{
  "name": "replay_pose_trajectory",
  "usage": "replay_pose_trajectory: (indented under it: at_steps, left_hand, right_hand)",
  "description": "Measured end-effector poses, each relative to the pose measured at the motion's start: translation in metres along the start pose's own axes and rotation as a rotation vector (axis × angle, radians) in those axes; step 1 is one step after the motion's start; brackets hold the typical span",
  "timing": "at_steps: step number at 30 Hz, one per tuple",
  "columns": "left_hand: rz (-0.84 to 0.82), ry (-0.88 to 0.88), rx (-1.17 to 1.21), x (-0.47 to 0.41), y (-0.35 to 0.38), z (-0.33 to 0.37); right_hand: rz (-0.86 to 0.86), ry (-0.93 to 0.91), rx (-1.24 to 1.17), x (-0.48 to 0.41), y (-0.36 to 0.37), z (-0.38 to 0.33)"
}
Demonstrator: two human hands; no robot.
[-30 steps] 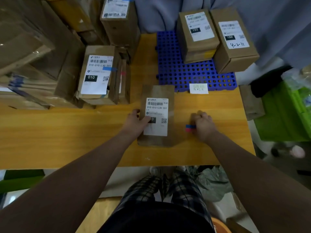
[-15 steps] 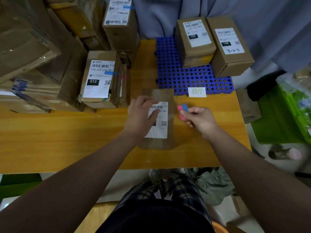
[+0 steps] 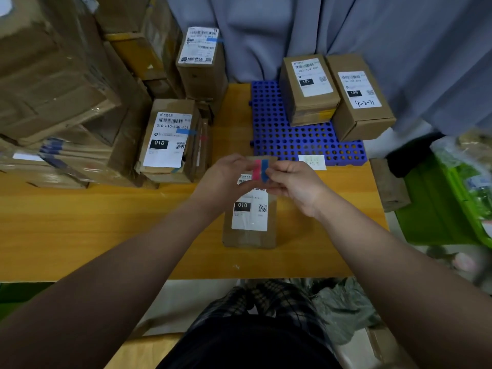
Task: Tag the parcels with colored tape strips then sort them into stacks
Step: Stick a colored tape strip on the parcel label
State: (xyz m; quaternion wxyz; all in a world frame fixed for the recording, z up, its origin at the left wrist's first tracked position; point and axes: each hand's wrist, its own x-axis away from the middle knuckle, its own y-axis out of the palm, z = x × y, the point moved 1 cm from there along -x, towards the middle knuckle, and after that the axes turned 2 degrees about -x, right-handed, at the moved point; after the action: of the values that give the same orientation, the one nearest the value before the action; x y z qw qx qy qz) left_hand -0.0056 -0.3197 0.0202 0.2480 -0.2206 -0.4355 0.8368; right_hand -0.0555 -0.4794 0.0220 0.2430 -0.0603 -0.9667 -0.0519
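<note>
Both forearms are being stretched forward over the yellow table (image 3: 80,222); the left hand (image 3: 226,177) and the right hand (image 3: 295,185) are being held close together over the far end of a parcel (image 3: 250,235); two tape strips (image 3: 261,170), one pink and one blue, are being held upright and side by side between them. The right hand's fingers are being curled in, with thumb and fingertips pinching the blue side of the strips; the left hand's fingers are being bent in likewise and are closing on the pink side; how firmly the left fingertips are being pressed to the tape cannot be told through the blur.

The parcel is being left flat on the table directly beneath the hands, its white label turned upward and marked 010; its far end is being hidden by the hands and the strips, and its near end is being pointed toward the person.

To the left, a stack of boxes (image 3: 167,139) is being topped by one labelled 010 with a blue strip on its label; beyond the right hand, two boxes (image 3: 335,94) marked 102 and 15H are being carried side by side on a blue perforated mat (image 3: 271,139); a small white note (image 3: 312,162) is being shown at the mat's near edge, just beside the right hand.
</note>
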Motion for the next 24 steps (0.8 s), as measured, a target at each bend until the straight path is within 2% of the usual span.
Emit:
replay_pose_trajectory:
  at_steps: [4,10,16,20,24]
  left_hand:
    - [0.009,-0.016,0.049,-0.002,-0.002,0.000]
    - [-0.009,0.078,-0.086,0.001,-0.004,0.002]
    - [-0.100,-0.003,-0.139,-0.001,-0.004,0.009]
    - [-0.124,-0.204,0.093,-0.003,-0.005,0.009]
    - [-0.168,-0.497,0.583,-0.003,-0.002,0.005]
  right_hand:
    - [-0.013,-0.042,0.077,-0.001,0.002,-0.003]
    - [0.001,-0.055,0.212,0.000,0.003,-0.004]
    - [-0.019,-0.042,0.236,0.000,0.005,-0.004]
    - [-0.051,-0.032,0.207,-0.002,0.003,-0.001]
    - [-0.086,-0.022,0.104,-0.003,-0.002,0.003]
